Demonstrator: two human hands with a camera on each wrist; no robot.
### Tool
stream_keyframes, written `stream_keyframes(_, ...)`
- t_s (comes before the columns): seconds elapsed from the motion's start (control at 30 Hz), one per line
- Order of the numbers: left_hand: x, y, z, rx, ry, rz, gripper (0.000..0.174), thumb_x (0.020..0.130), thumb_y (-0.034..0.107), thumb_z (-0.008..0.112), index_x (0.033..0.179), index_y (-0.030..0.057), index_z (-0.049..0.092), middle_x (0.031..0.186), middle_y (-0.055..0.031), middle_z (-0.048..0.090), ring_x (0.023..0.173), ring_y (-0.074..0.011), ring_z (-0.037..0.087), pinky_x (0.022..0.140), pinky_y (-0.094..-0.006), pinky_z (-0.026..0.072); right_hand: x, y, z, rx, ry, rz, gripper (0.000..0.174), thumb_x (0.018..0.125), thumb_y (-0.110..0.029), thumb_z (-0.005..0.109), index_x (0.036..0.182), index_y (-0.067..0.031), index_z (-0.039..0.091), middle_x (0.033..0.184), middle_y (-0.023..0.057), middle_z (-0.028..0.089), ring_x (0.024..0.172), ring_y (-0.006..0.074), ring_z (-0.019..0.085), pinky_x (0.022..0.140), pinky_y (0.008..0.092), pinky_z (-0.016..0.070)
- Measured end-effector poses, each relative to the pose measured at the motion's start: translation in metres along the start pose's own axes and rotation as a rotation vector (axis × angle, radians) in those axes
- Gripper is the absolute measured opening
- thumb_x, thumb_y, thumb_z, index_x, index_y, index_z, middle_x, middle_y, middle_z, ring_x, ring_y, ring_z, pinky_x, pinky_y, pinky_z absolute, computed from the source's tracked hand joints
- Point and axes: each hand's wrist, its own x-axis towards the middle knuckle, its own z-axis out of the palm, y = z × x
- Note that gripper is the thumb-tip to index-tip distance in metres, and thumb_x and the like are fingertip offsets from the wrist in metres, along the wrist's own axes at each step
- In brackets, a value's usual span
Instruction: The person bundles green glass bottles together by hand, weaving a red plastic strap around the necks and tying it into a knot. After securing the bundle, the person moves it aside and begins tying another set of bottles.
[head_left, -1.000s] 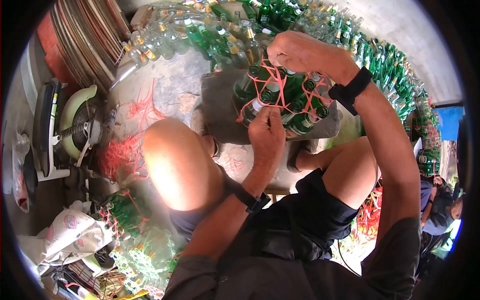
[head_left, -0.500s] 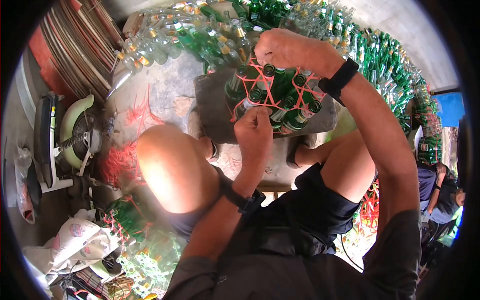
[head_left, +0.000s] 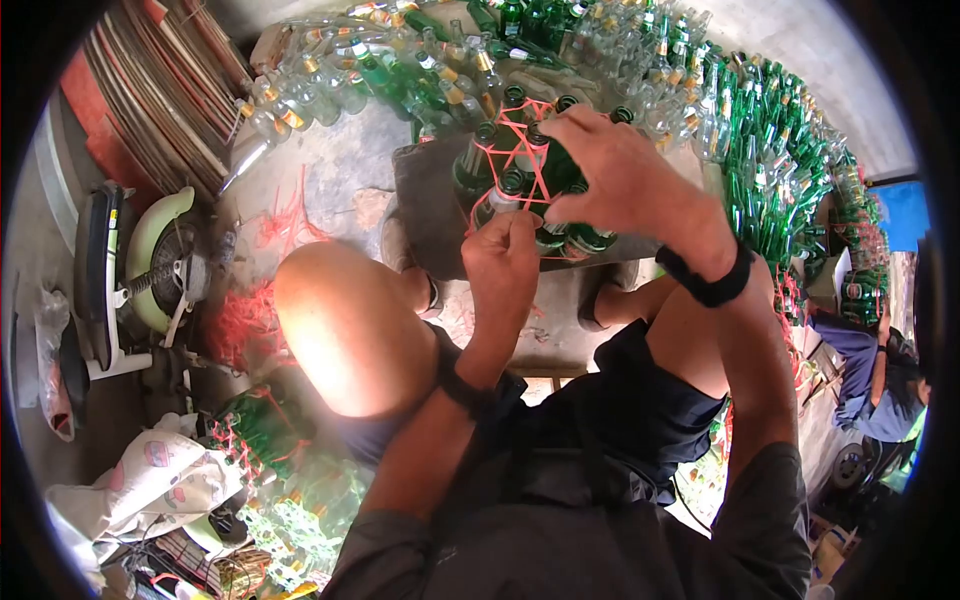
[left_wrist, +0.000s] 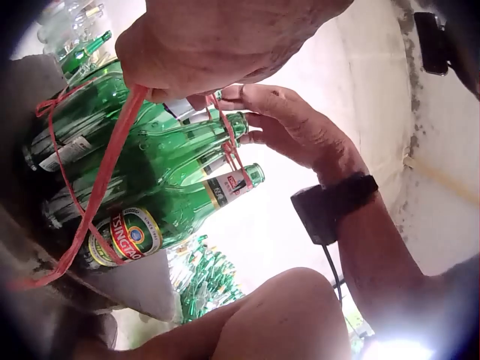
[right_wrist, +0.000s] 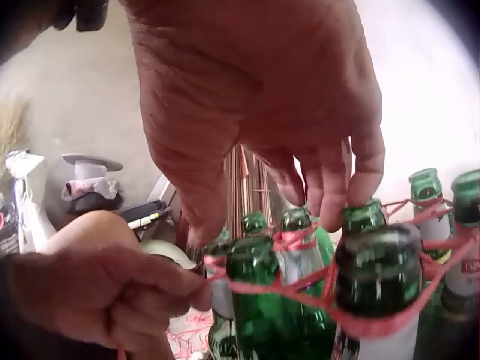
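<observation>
Green bottles (head_left: 512, 182) stand together on a dark slab (head_left: 425, 205), their necks laced with pink-red plastic string (head_left: 520, 152). My left hand (head_left: 500, 265) pinches the string at the near side of the bunch; in the left wrist view a red strand (left_wrist: 112, 161) runs down from that fist along the bottles. Over the bottle tops my right hand (head_left: 640, 180) is spread, thumb apart from the fingers. The right wrist view shows that hand (right_wrist: 262, 97) with its fingertips near the bottle mouths and nothing gripped. It hides some bottles in the head view.
Loose bottles (head_left: 740, 160) are heaped behind and to the right. Red string scraps (head_left: 245, 325) lie on the floor at left, near a wheeled machine (head_left: 150, 265) and a white sack (head_left: 150, 470). Another person (head_left: 875, 385) is at the far right.
My right hand has let go of the string at the far side and moved right and nearer, its fingers now spread. My left hand keeps its pinch, having shifted slightly left.
</observation>
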Motion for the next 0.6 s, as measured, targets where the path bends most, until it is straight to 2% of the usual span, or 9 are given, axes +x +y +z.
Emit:
stream_keyframes(0.07,0.000,0.002,-0.001,0.020,-0.034,0.046,0.021,0.099,0.002,0.059,0.084,-0.0088,0.069,0.062,-0.0018,0.054,0.060,-0.0048,0.048,0.054,-0.0294,0.0398,-0.009,-0.002,0.015,-0.211,0.168,-0.129,0.072,0.076,-0.032,0.085,0.137,-0.0040,0.060,0.118,0.0150,0.063,0.111,0.0371,0.065,0.098,0.0504,0.0486)
stream_keyframes(0.13,0.001,0.004,-0.002,0.042,-0.041,0.077,0.021,0.099,0.002,0.060,0.083,-0.0084,0.069,0.062,-0.0012,0.053,0.060,-0.0046,0.047,0.053,-0.0291,0.0391,-0.011,-0.004,0.023,-0.162,0.218,-0.101,0.072,0.072,-0.032,0.088,0.134,-0.0064,0.063,0.115,0.0123,0.062,0.106,0.0342,0.065,0.096,0.0485,0.0468)
stream_keyframes(0.3,0.004,0.006,-0.009,0.029,-0.081,0.090,0.021,0.099,0.002,0.062,0.082,-0.0070,0.069,0.062,0.0017,0.052,0.060,-0.0033,0.044,0.052,-0.0277,0.0368,-0.011,-0.008,0.030,-0.146,0.312,-0.089,0.056,0.075,-0.025,0.084,0.125,-0.0068,0.066,0.112,0.0100,0.064,0.103,0.0329,0.065,0.089,0.0457,0.0448)
stream_keyframes(0.47,0.004,0.010,-0.017,0.055,-0.096,0.079,0.019,0.099,0.002,0.063,0.084,-0.0064,0.071,0.064,0.0049,0.053,0.060,-0.0022,0.044,0.052,-0.0262,0.0350,-0.012,-0.006,0.038,-0.132,0.347,-0.067,0.053,0.076,-0.021,0.078,0.126,-0.0078,0.065,0.113,0.0096,0.065,0.102,0.0316,0.065,0.090,0.0465,0.0438)
stream_keyframes(0.5,0.004,0.010,-0.024,0.069,-0.121,-0.031,0.017,0.100,0.007,0.069,0.093,-0.0030,0.080,0.081,0.0012,0.071,0.072,-0.0047,0.056,0.065,-0.0235,0.0428,-0.012,-0.005,0.039,-0.130,0.347,-0.063,0.053,0.076,-0.020,0.078,0.126,-0.0077,0.065,0.114,0.0094,0.064,0.103,0.0315,0.065,0.091,0.0467,0.0436)
stream_keyframes(0.53,0.002,0.010,-0.023,0.071,-0.127,-0.036,0.017,0.100,0.007,0.069,0.093,-0.0030,0.080,0.081,0.0012,0.071,0.072,-0.0047,0.056,0.065,-0.0235,0.0428,-0.012,-0.005,0.039,-0.130,0.346,-0.060,0.054,0.076,-0.020,0.077,0.127,-0.0077,0.065,0.115,0.0092,0.064,0.104,0.0313,0.065,0.091,0.0468,0.0435)
stream_keyframes(0.6,0.001,0.010,-0.019,0.023,-0.070,-0.020,0.017,0.098,0.002,0.065,0.086,-0.0046,0.076,0.066,0.0055,0.055,0.059,-0.0022,0.045,0.051,-0.0254,0.0342,-0.011,-0.004,0.041,-0.142,0.343,-0.049,0.054,0.075,-0.020,0.077,0.127,-0.0076,0.065,0.116,0.0089,0.064,0.106,0.0309,0.065,0.091,0.0468,0.0434)
